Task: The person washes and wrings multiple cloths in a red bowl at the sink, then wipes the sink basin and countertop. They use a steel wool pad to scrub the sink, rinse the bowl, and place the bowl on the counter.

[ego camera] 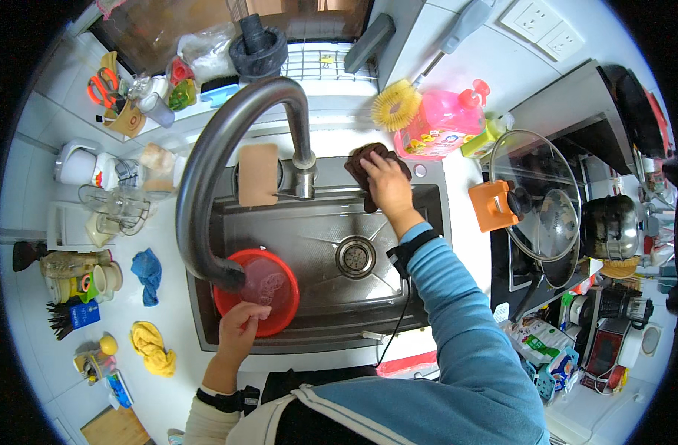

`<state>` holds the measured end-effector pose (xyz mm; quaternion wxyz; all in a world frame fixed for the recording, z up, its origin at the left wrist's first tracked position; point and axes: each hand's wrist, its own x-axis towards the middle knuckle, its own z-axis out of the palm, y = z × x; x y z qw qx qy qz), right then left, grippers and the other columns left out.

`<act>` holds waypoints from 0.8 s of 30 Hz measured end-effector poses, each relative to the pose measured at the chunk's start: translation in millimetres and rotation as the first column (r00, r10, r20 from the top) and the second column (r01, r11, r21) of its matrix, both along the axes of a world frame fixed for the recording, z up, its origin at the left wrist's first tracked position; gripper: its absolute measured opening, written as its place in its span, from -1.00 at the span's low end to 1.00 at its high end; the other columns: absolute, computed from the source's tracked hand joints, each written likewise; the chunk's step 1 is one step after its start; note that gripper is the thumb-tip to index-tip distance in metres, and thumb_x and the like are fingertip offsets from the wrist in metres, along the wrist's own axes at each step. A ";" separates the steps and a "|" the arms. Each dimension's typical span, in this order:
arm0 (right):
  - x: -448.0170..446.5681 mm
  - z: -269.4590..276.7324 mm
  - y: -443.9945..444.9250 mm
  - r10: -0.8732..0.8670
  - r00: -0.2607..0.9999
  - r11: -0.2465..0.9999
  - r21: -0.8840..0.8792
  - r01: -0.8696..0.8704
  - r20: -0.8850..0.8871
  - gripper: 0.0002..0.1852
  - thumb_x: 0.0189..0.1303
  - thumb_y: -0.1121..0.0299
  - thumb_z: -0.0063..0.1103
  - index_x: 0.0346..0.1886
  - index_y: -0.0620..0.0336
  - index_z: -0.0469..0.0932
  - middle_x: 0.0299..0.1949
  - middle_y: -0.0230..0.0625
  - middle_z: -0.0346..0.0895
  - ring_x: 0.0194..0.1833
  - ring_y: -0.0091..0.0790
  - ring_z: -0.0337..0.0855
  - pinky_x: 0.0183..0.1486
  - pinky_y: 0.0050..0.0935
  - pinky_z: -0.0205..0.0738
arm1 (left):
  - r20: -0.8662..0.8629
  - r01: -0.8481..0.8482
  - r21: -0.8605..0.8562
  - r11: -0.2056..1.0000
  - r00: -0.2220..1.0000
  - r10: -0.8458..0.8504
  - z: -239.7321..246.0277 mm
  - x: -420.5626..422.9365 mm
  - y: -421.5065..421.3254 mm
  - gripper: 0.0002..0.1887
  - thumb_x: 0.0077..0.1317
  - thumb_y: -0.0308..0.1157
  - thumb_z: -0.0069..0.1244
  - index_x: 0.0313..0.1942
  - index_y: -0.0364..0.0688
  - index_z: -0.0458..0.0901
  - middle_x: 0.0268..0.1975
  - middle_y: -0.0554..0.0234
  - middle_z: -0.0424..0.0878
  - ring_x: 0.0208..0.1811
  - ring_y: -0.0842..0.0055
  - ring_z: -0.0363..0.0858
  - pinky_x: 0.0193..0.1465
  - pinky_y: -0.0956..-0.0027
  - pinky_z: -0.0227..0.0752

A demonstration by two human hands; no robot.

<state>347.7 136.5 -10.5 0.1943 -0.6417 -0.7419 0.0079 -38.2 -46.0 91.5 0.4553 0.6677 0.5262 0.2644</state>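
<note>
My right hand [388,183] rests on a dark brown cloth [363,165] at the back right corner of the steel sink [311,228], its fingers spread over the bunched fabric. Over the near edge of a red plastic basin [290,317] hangs my left hand [244,325], fingers bent together; whether anything is between them cannot be told. The basin stands in the sink's left side and holds water with some suds. A dark gooseneck faucet [197,183] arches over it, its spout above the basin.
A tan board [258,174] lies behind the sink. A pink detergent bottle [439,125] and a yellow brush [396,105] stand at the back right. Blue [147,276] and yellow cloths [151,349] lie on the left counter. An orange lid holder [490,206] with glass lids is at right.
</note>
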 end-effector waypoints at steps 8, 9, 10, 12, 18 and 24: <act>-79.0 -28.4 51.3 -0.373 0.912 0.920 0.065 0.388 -0.169 -0.53 0.17 0.31 0.15 0.19 0.06 0.45 0.33 -0.09 0.26 0.37 0.16 0.13 0.37 0.17 -0.02 | -0.011 -0.029 -0.037 0.999 1.000 0.029 -1.4 -4.6 -6.9 -0.70 0.16 -0.76 -0.09 -0.19 -0.27 0.69 -0.27 0.11 0.67 -0.20 0.39 0.69 -0.09 0.43 0.54; -83.5 -28.6 57.3 -0.329 0.926 0.933 0.086 0.349 -0.187 -0.53 0.17 0.32 0.14 0.19 0.06 0.45 0.33 -0.11 0.26 0.36 0.15 0.14 0.37 0.17 -0.02 | -0.013 -0.024 -0.028 0.999 1.000 0.024 -2.0 -5.0 -7.5 -0.70 0.16 -0.76 -0.09 -0.19 -0.27 0.69 -0.27 0.11 0.67 -0.20 0.39 0.69 -0.10 0.43 0.54; -85.8 -28.4 62.9 -0.282 0.944 0.952 0.072 0.297 -0.172 -0.54 0.18 0.34 0.12 0.19 0.07 0.45 0.33 -0.14 0.26 0.36 0.13 0.15 0.37 0.15 -0.02 | -0.016 -0.022 -0.026 0.999 1.000 0.022 -3.2 -5.1 -8.0 -0.70 0.16 -0.76 -0.10 -0.19 -0.27 0.69 -0.27 0.11 0.67 -0.21 0.39 0.69 -0.10 0.43 0.54; -83.1 -26.7 71.6 -0.110 0.970 0.983 0.121 0.138 -0.217 -0.59 0.19 0.33 0.13 0.15 0.04 0.51 0.28 -0.14 0.35 0.33 0.09 0.22 0.36 0.05 0.07 | -0.027 -0.018 -0.027 0.999 0.999 0.018 -6.3 -3.4 -9.6 -0.71 0.17 -0.76 -0.08 -0.19 -0.26 0.69 -0.26 0.12 0.67 -0.21 0.41 0.68 -0.10 0.43 0.53; -61.1 -19.4 64.7 0.444 0.859 0.893 0.043 -0.449 -0.253 -0.52 0.05 0.46 0.07 0.11 -0.06 0.55 0.30 -0.28 0.39 0.35 -0.05 0.27 0.40 -0.13 0.13 | -0.020 0.036 0.003 0.999 0.999 -0.036 -12.0 14.2 -11.1 -0.73 0.17 -0.74 -0.05 -0.20 -0.26 0.69 -0.24 0.13 0.69 -0.20 0.40 0.68 -0.10 0.41 0.53; -26.6 -6.2 40.4 0.198 0.975 0.980 0.039 -0.195 -0.101 -0.47 0.04 0.25 0.12 0.19 -0.15 0.49 0.27 -0.25 0.38 0.32 -0.06 0.29 0.37 -0.06 0.13 | -0.064 0.038 0.061 0.997 0.997 -0.034 -6.6 5.1 -14.2 -0.73 0.18 -0.74 -0.06 -0.19 -0.28 0.68 -0.23 0.10 0.69 -0.19 0.38 0.69 -0.10 0.41 0.53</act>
